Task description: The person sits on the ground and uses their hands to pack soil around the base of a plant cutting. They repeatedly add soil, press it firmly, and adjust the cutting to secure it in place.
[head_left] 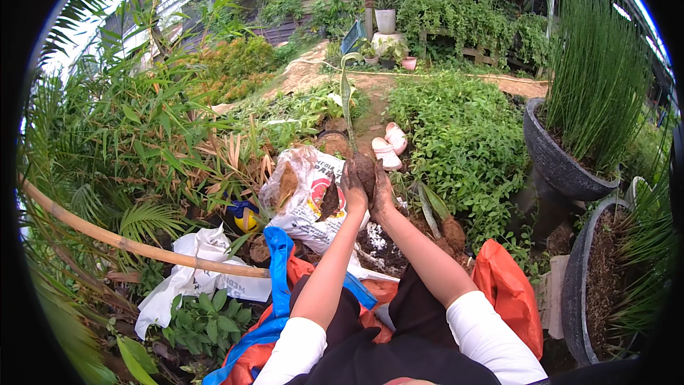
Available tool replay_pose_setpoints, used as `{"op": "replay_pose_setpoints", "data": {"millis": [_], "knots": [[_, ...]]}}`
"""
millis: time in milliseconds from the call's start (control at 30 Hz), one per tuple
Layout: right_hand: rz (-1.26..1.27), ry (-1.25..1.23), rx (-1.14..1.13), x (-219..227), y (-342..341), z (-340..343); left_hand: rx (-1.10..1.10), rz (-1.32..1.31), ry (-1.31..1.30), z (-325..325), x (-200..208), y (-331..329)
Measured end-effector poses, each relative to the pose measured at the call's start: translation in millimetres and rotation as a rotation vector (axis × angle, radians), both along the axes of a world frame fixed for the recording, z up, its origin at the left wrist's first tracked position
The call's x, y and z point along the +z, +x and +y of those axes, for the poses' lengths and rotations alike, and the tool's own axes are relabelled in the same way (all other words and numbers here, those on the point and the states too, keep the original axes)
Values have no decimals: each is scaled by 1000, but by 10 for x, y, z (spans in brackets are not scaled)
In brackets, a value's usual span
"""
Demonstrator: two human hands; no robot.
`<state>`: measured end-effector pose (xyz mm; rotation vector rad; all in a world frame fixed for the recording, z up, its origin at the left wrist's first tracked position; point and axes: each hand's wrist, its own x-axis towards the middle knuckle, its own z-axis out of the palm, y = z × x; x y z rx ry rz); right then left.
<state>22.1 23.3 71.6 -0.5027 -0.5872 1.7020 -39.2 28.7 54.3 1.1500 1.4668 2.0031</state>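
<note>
Between my two soil-stained hands is the brown root ball (pixel 365 170) of a tall snake plant (pixel 346 100), its narrow leaf rising upright and curling at the tip. My left hand (pixel 353 189) presses on the ball's left side. Against its right side, my right hand (pixel 383 194) cups the soil. Dark soil with white bits (pixel 381 244) lies below my wrists. Just left of my hands sits a white printed potting-mix bag (pixel 313 221) with soil on it. Another snake plant (pixel 430 215) with a bare root ball (pixel 453 234) lies to the right.
Pale clogs (pixel 387 152) stand beyond my hands. A bamboo pole (pixel 142 248) crosses at left, above a crumpled white sack (pixel 192 271). Orange and blue plastic sheeting (pixel 504 292) lies around my legs. Large dark planters (pixel 563 153) stand at right; leafy plants (pixel 456 128) grow ahead.
</note>
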Motion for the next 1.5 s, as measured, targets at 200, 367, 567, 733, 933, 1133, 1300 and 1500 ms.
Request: {"op": "replay_pose_setpoints", "data": {"millis": [200,367,567,733,933,1133,1300,1500], "knots": [[-156,66,94,149,80,9,-107,-333,63,-98,66,-36],[-174,111,-162,135,-60,-71,-57,-197,64,-113,13,55],[-96,43,-122,124,-26,-10,-110,298,181,-143,118,-23],[130,-6,14,150,133,122,-336,-43,275,-259,319,-13],[410,38,170,153,192,137,-253,715,301,-430,421,-20],[264,65,38,232,166,49,-258,735,319,-384,370,-30],[291,95,73,247,196,43,-287,822,333,-396,369,-54],[270,88,106,247,229,106,-389,872,365,-410,459,-172]]}}
